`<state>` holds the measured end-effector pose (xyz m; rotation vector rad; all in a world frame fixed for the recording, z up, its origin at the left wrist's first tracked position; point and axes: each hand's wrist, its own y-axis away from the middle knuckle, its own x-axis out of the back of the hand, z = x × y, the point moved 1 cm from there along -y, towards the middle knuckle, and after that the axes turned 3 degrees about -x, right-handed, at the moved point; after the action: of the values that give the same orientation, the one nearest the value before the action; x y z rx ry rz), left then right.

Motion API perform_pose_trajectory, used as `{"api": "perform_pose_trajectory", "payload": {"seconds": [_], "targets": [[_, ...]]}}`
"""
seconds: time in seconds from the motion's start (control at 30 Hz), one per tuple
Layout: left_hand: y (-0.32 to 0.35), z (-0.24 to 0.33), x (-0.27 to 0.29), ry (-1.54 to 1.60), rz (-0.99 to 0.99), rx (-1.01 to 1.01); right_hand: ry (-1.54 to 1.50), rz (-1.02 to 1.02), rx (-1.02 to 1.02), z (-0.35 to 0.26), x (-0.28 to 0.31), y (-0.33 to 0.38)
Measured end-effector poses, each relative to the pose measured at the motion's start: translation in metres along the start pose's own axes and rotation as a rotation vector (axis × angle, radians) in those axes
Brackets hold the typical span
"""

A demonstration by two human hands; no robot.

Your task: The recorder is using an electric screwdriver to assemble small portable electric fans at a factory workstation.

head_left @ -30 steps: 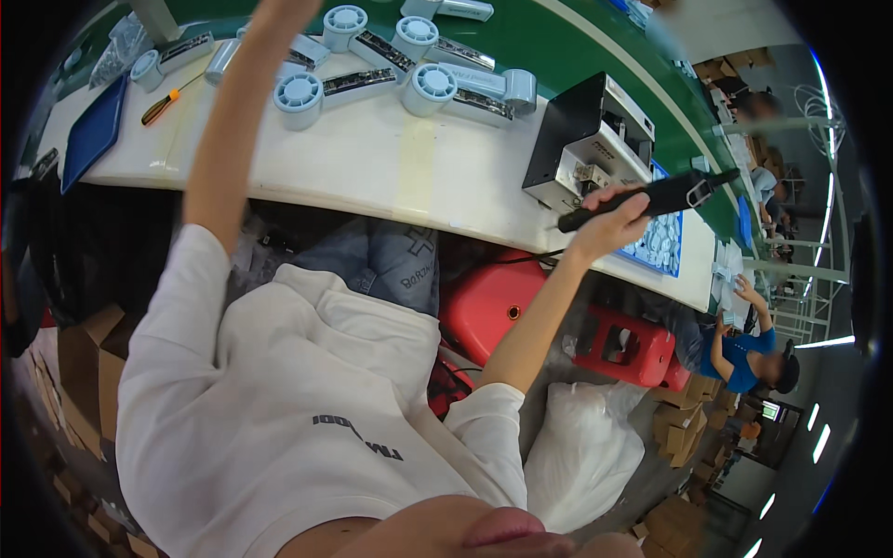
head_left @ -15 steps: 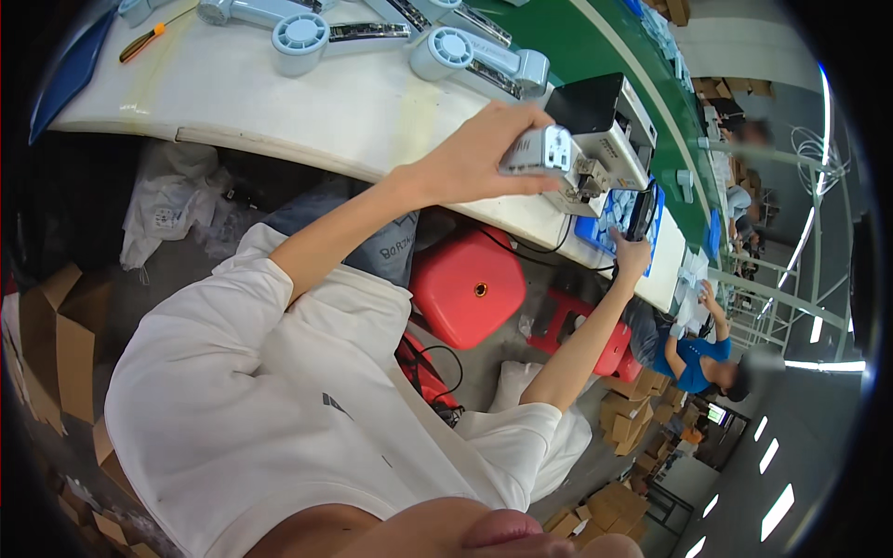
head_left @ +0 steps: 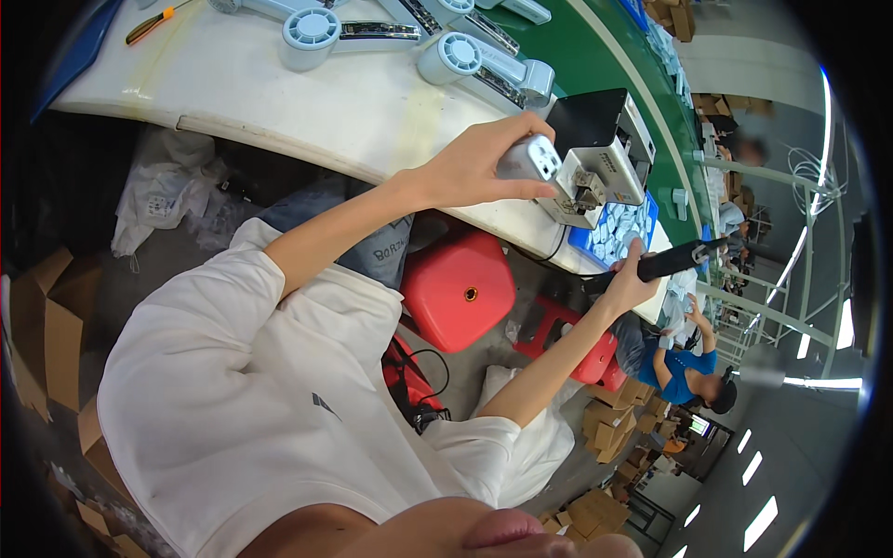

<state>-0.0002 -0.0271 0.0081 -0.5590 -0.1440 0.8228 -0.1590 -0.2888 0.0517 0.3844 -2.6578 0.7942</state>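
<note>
My left hand (head_left: 465,167) is closed round a small pale grey, box-shaped housing (head_left: 527,162), held over the table's front edge. The housing's end face, with dark openings, is turned to the right. Close beyond it stands a black-and-white screw feeder (head_left: 606,153). Farther right, my right hand (head_left: 633,286) grips a black electric screwdriver (head_left: 677,259). That tool lies almost level in the picture, its tip pointing right, above the table's edge. Beside it sits a blue tray (head_left: 583,244) full of small light-blue parts (head_left: 621,228).
Several light-blue handheld fans (head_left: 312,39) with exposed circuit boards lie on the white table (head_left: 242,102). An orange-handled screwdriver (head_left: 149,26) rests at the far left. A green conveyor belt (head_left: 595,56) runs behind. Red stools (head_left: 460,290) stand below; a co-worker in blue (head_left: 684,372) sits farther right.
My right hand has brought the electric screwdriver away from the tray, tipping it from upright to nearly level. The housing in my left hand has turned slightly and shifted a little.
</note>
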Motion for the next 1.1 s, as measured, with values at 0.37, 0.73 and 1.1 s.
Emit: {"api": "perform_pose_trajectory", "payload": {"seconds": [0.37, 0.73, 1.1], "targets": [[0.003, 0.014, -0.008, -0.231, -0.112, -0.158, -0.135, -0.525, 0.240, -0.153, -0.053, 0.092], [0.004, 0.000, 0.009, -0.189, -0.192, -0.084, -0.085, -0.667, 0.077, -0.161, -0.073, 0.096], [0.004, 0.004, 0.007, -0.192, -0.151, -0.109, -0.035, -0.724, -0.031, -0.161, -0.072, 0.089]]}}
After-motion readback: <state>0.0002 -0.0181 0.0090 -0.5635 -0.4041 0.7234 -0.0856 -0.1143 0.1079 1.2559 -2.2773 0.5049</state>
